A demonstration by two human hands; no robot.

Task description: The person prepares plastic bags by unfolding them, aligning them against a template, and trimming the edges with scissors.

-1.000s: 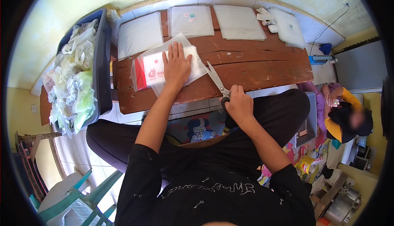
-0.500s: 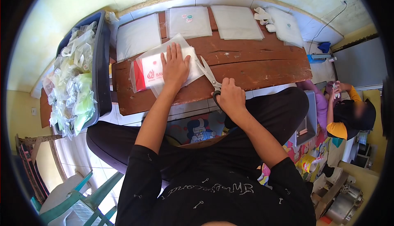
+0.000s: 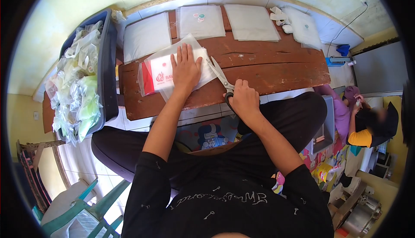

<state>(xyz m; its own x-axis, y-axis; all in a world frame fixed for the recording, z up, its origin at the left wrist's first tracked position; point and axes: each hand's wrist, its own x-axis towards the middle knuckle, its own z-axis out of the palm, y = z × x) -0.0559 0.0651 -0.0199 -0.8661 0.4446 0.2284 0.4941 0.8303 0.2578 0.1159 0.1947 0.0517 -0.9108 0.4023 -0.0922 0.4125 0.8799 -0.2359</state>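
My left hand (image 3: 186, 71) lies flat with its fingers stretched out. Under it is a small pile of clear plastic sheets or bags (image 3: 188, 40) with a white and red printed plastic bag (image 3: 161, 76), set askew on the wooden table (image 3: 268, 65). My right hand (image 3: 244, 102) grips a pair of scissors (image 3: 222, 78) by the dark handles. Their blades are parted and point away from me, with the tips at the right edge of the pile. Whether the blades touch the plastic I cannot tell.
Along the far table edge lie flat stacks of clear plastic (image 3: 251, 22), one with round stickers (image 3: 200, 17). A dark tub (image 3: 111, 65) of crumpled plastic bags stands left. At right sit a grey bin (image 3: 328, 123) and another person (image 3: 367, 123). A green chair (image 3: 93, 207) is lower left.
My hands and the scissors keep nearly the same place on the pile. The person at right has shifted slightly and moved their hands. The view has tilted a little.
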